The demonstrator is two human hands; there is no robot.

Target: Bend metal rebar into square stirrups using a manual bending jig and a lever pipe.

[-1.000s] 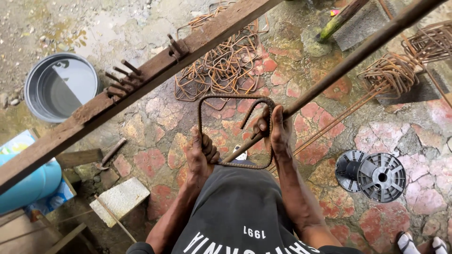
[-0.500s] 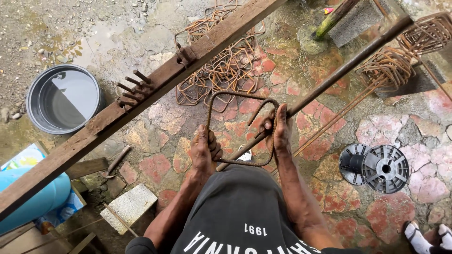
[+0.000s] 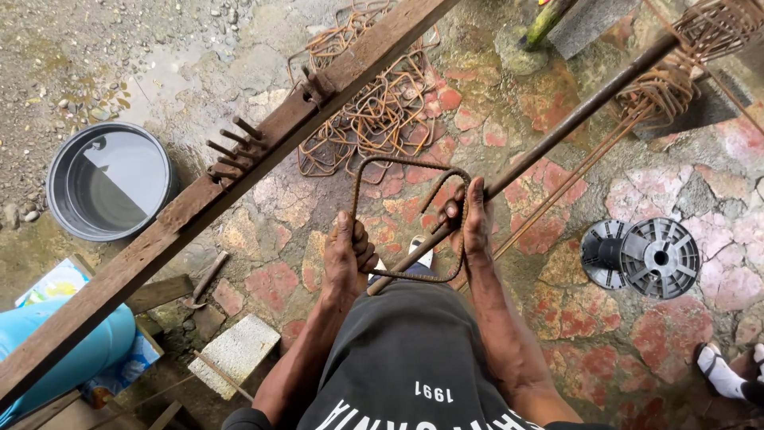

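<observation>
rebar stirrup [image 3: 406, 219]: ribbed steel, likely stiff, fairly heavy, rough enough not to slip; best gripped on its side legs | left hand [image 3: 347, 256] is clenching the left leg, fingers fully curled | right hand [image 3: 469, 216] is wrapping the right leg where the long bar [image 3: 573, 119] is crossing | finished stirrups [image 3: 374, 111] are lying beyond the fingertips

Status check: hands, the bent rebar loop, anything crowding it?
Left hand and right hand both gripping rebar loop. Long steel bar crosses behind loop. Wooden beam stands apart.

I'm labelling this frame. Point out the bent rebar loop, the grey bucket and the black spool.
bent rebar loop [image 3: 398, 162], head view, top bar.
grey bucket [image 3: 60, 155], head view, left rim.
black spool [image 3: 660, 257], head view, front flange.
</observation>
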